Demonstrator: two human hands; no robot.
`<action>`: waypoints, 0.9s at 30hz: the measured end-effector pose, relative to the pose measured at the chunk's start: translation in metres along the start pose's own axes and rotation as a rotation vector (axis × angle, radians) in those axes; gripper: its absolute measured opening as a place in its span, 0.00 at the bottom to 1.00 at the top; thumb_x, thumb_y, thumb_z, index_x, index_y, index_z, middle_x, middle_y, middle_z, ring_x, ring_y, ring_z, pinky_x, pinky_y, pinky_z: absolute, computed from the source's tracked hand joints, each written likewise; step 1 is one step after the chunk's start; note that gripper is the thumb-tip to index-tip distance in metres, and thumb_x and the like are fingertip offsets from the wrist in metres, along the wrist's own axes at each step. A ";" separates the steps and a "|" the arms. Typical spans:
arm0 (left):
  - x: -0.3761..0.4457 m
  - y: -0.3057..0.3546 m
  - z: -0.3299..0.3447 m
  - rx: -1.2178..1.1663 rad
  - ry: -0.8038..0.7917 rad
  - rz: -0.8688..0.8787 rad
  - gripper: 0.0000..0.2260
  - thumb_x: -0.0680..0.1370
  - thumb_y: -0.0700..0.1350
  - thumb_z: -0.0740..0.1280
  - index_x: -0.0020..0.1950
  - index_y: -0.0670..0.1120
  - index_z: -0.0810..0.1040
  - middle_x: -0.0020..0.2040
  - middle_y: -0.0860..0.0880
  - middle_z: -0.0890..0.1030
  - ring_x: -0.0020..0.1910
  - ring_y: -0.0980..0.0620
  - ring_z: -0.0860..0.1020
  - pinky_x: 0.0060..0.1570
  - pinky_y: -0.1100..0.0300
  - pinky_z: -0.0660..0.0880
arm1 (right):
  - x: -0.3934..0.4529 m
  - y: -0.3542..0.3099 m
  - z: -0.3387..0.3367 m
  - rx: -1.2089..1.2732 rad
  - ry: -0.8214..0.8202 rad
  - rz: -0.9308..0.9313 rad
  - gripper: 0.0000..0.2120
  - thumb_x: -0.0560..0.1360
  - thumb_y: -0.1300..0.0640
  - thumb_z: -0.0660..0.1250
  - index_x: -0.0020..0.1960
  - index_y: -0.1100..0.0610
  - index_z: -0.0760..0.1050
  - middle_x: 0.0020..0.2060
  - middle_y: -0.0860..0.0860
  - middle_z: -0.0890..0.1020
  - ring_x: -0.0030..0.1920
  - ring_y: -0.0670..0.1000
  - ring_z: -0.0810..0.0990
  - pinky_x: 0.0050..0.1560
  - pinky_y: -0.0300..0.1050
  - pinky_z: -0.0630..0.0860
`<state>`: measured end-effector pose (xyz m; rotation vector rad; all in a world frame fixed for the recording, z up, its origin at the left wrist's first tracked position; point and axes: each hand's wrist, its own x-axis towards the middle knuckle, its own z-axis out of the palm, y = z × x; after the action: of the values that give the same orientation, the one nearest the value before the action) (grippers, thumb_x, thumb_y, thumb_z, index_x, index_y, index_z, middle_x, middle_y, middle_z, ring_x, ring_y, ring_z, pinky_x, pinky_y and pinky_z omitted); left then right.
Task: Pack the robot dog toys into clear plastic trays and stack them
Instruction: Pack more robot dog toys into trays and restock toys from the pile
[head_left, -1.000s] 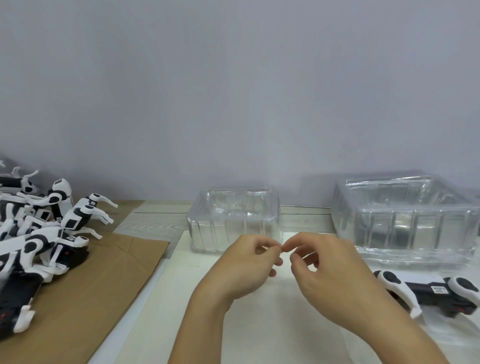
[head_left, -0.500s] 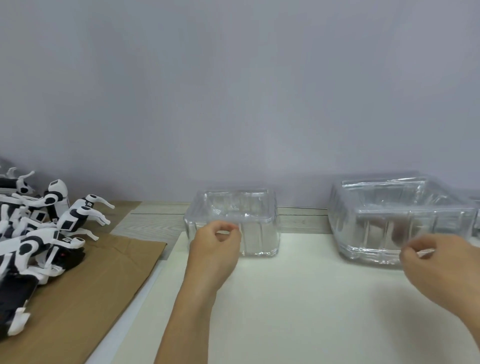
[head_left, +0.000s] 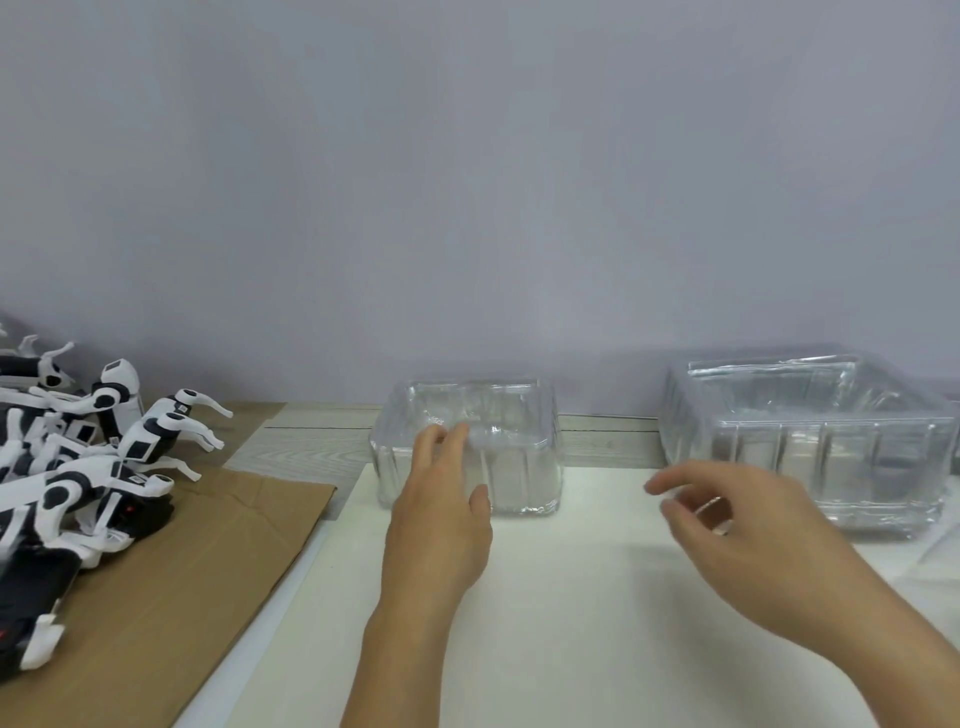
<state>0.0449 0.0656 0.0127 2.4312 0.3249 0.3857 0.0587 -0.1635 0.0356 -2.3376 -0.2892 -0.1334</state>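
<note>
A small clear plastic tray (head_left: 519, 467) stands at the back middle of the white mat. My left hand (head_left: 441, 514) reaches over its front wall with straight fingers touching the rim. My right hand (head_left: 743, 535) hovers open above the mat, between the small tray and a larger stack of clear trays (head_left: 810, 447) at the right. A pile of black and white robot dog toys (head_left: 78, 467) lies at the far left on brown cardboard. Neither hand holds anything.
Brown cardboard (head_left: 182, 597) covers the left of the table. A white mat (head_left: 571, 623) lies under my hands. Wood-grain tabletop (head_left: 311, 441) shows behind it, and a plain grey wall stands close behind the trays.
My hands parted from a joined pinch. The left hand moved forward onto the small tray's rim and opened. The right hand swung right, then back toward the middle. The view shifted left, hiding a toy.
</note>
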 end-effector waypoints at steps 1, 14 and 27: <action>0.001 0.000 -0.001 -0.021 0.047 0.008 0.19 0.81 0.44 0.66 0.71 0.56 0.70 0.66 0.62 0.64 0.42 0.54 0.77 0.44 0.63 0.68 | -0.001 -0.003 0.005 0.016 -0.023 -0.025 0.10 0.76 0.55 0.68 0.44 0.40 0.79 0.36 0.42 0.81 0.41 0.36 0.77 0.38 0.28 0.72; -0.006 0.038 -0.006 -0.124 -0.003 0.430 0.15 0.80 0.32 0.66 0.55 0.51 0.82 0.50 0.60 0.70 0.41 0.67 0.80 0.39 0.61 0.76 | -0.002 -0.021 0.034 -0.074 0.102 -0.260 0.16 0.74 0.47 0.71 0.61 0.43 0.77 0.48 0.25 0.70 0.58 0.37 0.64 0.62 0.39 0.62; -0.011 0.059 -0.010 -0.513 0.369 0.439 0.16 0.76 0.34 0.72 0.54 0.56 0.80 0.64 0.56 0.74 0.59 0.58 0.77 0.54 0.70 0.73 | 0.003 -0.021 0.042 0.259 0.324 -0.134 0.11 0.73 0.57 0.72 0.39 0.42 0.78 0.36 0.33 0.81 0.45 0.34 0.78 0.45 0.25 0.69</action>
<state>0.0394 0.0227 0.0556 1.9001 -0.1522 0.9845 0.0567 -0.1191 0.0210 -2.0018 -0.2829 -0.5042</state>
